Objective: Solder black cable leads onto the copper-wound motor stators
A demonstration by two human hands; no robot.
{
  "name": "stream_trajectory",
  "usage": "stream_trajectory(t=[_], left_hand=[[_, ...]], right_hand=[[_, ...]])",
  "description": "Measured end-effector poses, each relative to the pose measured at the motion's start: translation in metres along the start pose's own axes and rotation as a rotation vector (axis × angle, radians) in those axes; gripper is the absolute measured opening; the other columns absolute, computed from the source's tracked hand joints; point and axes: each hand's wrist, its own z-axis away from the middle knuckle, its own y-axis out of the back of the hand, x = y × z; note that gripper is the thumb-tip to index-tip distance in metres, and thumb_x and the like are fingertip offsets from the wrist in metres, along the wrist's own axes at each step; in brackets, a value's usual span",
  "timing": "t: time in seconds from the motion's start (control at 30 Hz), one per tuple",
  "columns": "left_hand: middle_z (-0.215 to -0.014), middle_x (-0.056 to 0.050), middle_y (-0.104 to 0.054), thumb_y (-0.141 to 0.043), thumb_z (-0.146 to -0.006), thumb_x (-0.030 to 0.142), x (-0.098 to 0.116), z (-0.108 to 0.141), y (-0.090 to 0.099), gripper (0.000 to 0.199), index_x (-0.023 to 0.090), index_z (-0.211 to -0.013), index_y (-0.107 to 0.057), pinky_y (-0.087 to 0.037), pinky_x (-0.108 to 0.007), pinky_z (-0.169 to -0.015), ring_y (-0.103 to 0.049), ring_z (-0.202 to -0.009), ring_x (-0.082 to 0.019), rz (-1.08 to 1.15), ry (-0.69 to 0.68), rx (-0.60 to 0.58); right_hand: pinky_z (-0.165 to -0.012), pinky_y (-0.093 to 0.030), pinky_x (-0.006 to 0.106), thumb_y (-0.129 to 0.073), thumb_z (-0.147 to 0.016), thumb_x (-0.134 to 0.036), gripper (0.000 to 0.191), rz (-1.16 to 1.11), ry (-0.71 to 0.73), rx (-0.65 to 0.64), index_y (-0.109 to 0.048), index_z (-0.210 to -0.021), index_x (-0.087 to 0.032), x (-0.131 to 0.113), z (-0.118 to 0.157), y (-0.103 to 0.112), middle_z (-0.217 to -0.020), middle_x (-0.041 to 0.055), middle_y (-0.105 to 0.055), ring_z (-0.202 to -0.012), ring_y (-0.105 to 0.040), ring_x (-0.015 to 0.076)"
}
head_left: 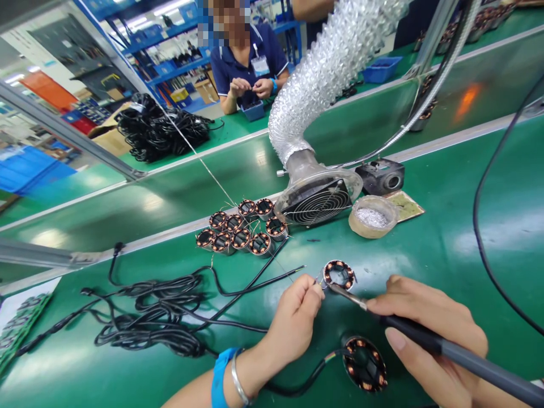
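My right hand (433, 334) is wrapped round the dark handle of a soldering iron (414, 335). The iron's metal tip touches the left edge of a copper-wound stator ring (339, 275) on the green bench. At the ring's left side, my left hand (300, 317) pinches thin wire (322, 281) coming from it; a thin strand also runs up and left from the fingers. Nearer to me, between my hands, a second stator (364, 364) has a black cable (306, 385) with coloured wires joined to it.
Several stators (241, 239) are grouped behind my left hand. Coiled black cables (157, 317) cover the left. Behind stand a fan hood (321, 201) with a silver duct (323, 73) and a solder bowl (372, 217). A person (250, 62) works across the bench.
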Motion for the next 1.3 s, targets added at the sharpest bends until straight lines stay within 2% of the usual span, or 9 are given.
stream_trajectory(t=[0.43,0.63,0.8,0.9,1.0,1.1,1.2,1.3], left_hand=[[-0.06,0.007,-0.034,-0.05,-0.091,0.05,-0.003,-0.001,0.002,0.036,0.019,-0.074,-0.046,-0.023,-0.022,-0.05,-0.026,-0.054,-0.01,-0.012,0.01,0.009],[-0.06,0.007,-0.034,-0.049,-0.092,0.048,-0.003,-0.001,0.002,0.034,0.019,-0.074,-0.046,-0.023,-0.022,-0.051,-0.026,-0.054,-0.01,-0.014,-0.001,-0.005],[-0.059,0.007,-0.034,-0.05,-0.091,0.047,-0.002,-0.001,0.002,0.033,0.019,-0.074,-0.046,-0.023,-0.022,-0.05,-0.025,-0.054,-0.01,0.017,0.004,-0.015],[-0.057,0.007,-0.034,-0.052,-0.089,0.048,-0.001,0.0,0.001,0.034,0.019,-0.073,-0.047,-0.023,-0.022,-0.05,-0.025,-0.052,-0.009,0.034,0.015,-0.014],[-0.055,0.008,-0.035,-0.054,-0.087,0.049,0.002,0.0,0.0,0.034,0.019,-0.072,-0.047,-0.022,-0.021,-0.048,-0.024,-0.05,-0.008,0.067,0.032,-0.01],[-0.052,0.008,-0.036,-0.056,-0.084,0.05,0.005,-0.001,0.001,0.034,0.018,-0.072,-0.049,-0.021,-0.021,-0.046,-0.025,-0.047,-0.008,0.125,0.051,-0.023],[-0.05,0.008,-0.04,-0.059,-0.08,0.05,0.009,-0.002,0.004,0.034,0.017,-0.073,-0.051,-0.018,-0.02,-0.041,-0.025,-0.042,-0.006,0.153,0.081,-0.045],[-0.051,0.008,-0.045,-0.064,-0.075,0.045,0.014,-0.003,0.009,0.031,0.017,-0.075,-0.052,-0.016,-0.019,-0.038,-0.027,-0.036,-0.004,0.114,0.083,-0.054]], right_hand=[[-0.047,-0.042,0.03,-0.053,-0.08,-0.011,0.026,0.016,-0.017,0.073,-0.065,-0.102,-0.018,0.001,-0.004,0.008,-0.068,0.0034,-0.062,-0.054,-0.056,0.0167],[-0.053,-0.044,0.033,-0.055,-0.082,-0.01,0.026,0.124,-0.053,0.192,-0.065,-0.103,-0.022,0.006,0.0,0.017,-0.077,0.0046,-0.062,-0.063,-0.06,0.0197],[-0.048,-0.044,0.031,-0.054,-0.08,-0.009,0.026,0.069,-0.009,0.095,-0.064,-0.102,-0.019,0.005,0.0,0.014,-0.071,0.004,-0.061,-0.058,-0.057,0.0175],[-0.047,-0.042,0.031,-0.053,-0.081,-0.01,0.028,0.054,0.016,0.104,-0.064,-0.105,-0.019,0.005,0.0,0.012,-0.068,0.0029,-0.059,-0.055,-0.055,0.0164],[-0.054,-0.044,0.033,-0.056,-0.083,-0.01,0.029,0.161,0.021,0.196,-0.065,-0.107,-0.021,0.014,0.003,0.016,-0.077,0.004,-0.061,-0.063,-0.057,0.0183],[-0.072,-0.048,0.037,-0.059,-0.086,-0.01,0.033,0.369,-0.008,0.3,-0.063,-0.117,-0.023,0.034,0.006,0.028,-0.097,0.008,-0.064,-0.082,-0.061,0.0226],[-0.079,-0.051,0.035,-0.056,-0.093,-0.022,0.027,0.572,-0.119,0.198,-0.062,-0.119,-0.022,0.055,0.008,0.039,-0.105,0.0094,-0.068,-0.091,-0.066,0.0242],[-0.068,-0.054,0.028,-0.052,-0.097,-0.027,0.024,0.601,-0.148,0.121,-0.06,-0.119,-0.021,0.06,0.006,0.038,-0.085,0.0025,-0.071,-0.069,-0.069,0.0169]])
